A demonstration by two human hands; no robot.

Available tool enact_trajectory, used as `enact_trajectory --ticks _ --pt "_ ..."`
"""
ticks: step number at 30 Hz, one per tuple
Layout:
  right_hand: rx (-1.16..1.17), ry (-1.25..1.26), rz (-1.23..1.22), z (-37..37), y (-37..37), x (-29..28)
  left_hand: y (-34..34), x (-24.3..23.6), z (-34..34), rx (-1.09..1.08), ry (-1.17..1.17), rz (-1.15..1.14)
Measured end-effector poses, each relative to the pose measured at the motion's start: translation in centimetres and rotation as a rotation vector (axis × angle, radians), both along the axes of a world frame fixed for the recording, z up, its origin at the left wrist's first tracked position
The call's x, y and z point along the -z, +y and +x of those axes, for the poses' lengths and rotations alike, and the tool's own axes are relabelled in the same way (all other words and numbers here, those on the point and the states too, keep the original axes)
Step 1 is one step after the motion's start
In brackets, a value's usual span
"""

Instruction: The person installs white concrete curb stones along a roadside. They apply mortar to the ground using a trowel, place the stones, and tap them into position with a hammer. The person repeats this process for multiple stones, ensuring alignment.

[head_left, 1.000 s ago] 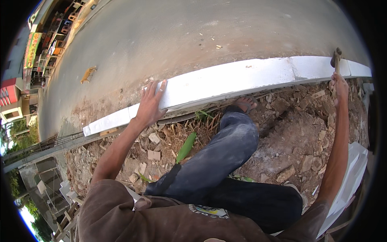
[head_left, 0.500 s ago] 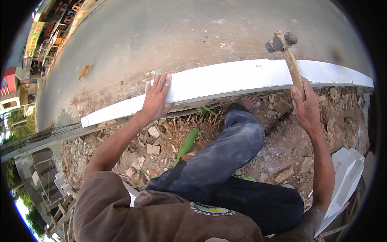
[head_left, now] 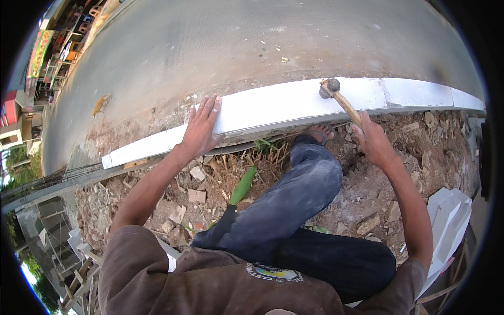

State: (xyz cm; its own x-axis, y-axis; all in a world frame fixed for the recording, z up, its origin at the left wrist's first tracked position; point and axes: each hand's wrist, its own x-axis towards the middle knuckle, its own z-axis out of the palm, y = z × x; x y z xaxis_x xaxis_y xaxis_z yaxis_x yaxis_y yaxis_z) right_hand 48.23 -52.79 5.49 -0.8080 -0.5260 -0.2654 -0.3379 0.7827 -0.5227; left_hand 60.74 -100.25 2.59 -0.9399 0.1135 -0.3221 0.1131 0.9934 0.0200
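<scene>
A long row of white blocks [head_left: 278,102] runs from left to right in front of me, with joints between the pieces. Flat on its left part lies my left hand [head_left: 201,126], fingers stretched out. My right hand [head_left: 374,140] is wrapped round the wooden handle of a hammer [head_left: 347,108]. The hammer's dark, rounded head is over the top of the row, right of the middle; whether it touches the surface I cannot tell. My sandalled foot [head_left: 321,133] rests close to the row's near side, below the hammer.
Rubble and broken stones [head_left: 197,196] cover the soil around my legs, with a green leaf [head_left: 243,185] among them. More white pieces [head_left: 446,226] are stacked at the right. Beyond the row is a grey road [head_left: 210,42], where a tan animal [head_left: 101,105] stands.
My right hand has swung the hammer left and down, from raised beyond the row to over its top. My left hand stays on the row.
</scene>
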Motion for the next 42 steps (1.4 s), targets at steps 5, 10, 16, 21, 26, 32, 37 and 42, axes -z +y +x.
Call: enact_trajectory --ticks 5,10,16,21,26,32,37,42 --pt "-0.003 0.086 0.030 0.3 0.3 -0.1 -0.4 -0.8 1.1 -0.085 0.007 0.032" --pt "0.002 0.068 0.015 0.1 0.3 0.6 -2.2 0.6 2.0 -0.092 0.059 0.074" --pt "0.019 0.068 -0.014 0.4 0.1 -0.1 -1.6 1.1 2.2 -0.074 0.080 0.088" --pt "0.060 0.014 -0.008 0.6 -1.3 -1.9 -1.7 1.6 2.5 -0.052 0.110 0.077" --pt "0.001 0.215 -0.397 1.9 -5.1 -6.1 -1.9 0.8 2.6 -0.094 0.056 0.079" --pt "-0.100 0.001 -0.110 0.6 -3.6 -1.2 -0.7 1.5 1.8 -0.074 0.077 0.123" --pt "0.027 -0.083 -0.057 0.1 -4.4 -3.4 -2.5 1.2 2.6 -0.075 0.093 0.120" --pt "0.106 0.215 -0.390 1.1 -0.9 -4.7 -1.1 1.5 2.4 -0.057 0.099 0.169"
